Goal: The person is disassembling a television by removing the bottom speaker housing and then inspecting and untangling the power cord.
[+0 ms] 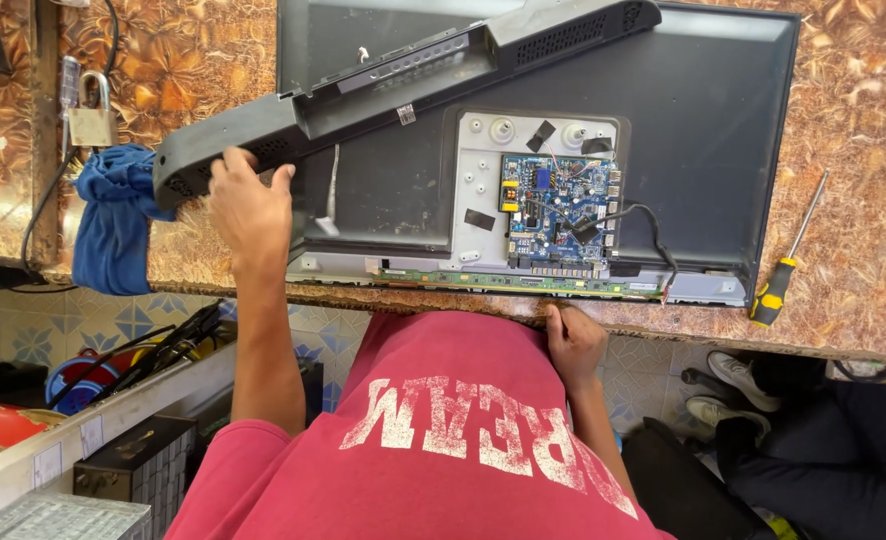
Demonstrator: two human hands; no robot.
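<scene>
Left hand [251,205] gripping the black back cover [383,80], lifted off the television [703,130] (circuit board [558,210] exposed); right hand [573,340] fingers curled on worktop [853,290] front edge.

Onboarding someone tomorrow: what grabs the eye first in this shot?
The opened flat-screen TV lying face down on the brown patterned counter, its blue circuit board exposed near the front edge. Next, the left hand grips a long black cover strip lifted across the TV's back; a yellow-handled screwdriver lies at right.

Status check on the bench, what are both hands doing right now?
Left hand grips black back cover, lifted off the flat-screen panel. Right hand rests at the table edge. Blue circuit board exposed; screwdriver lies aside.
</scene>
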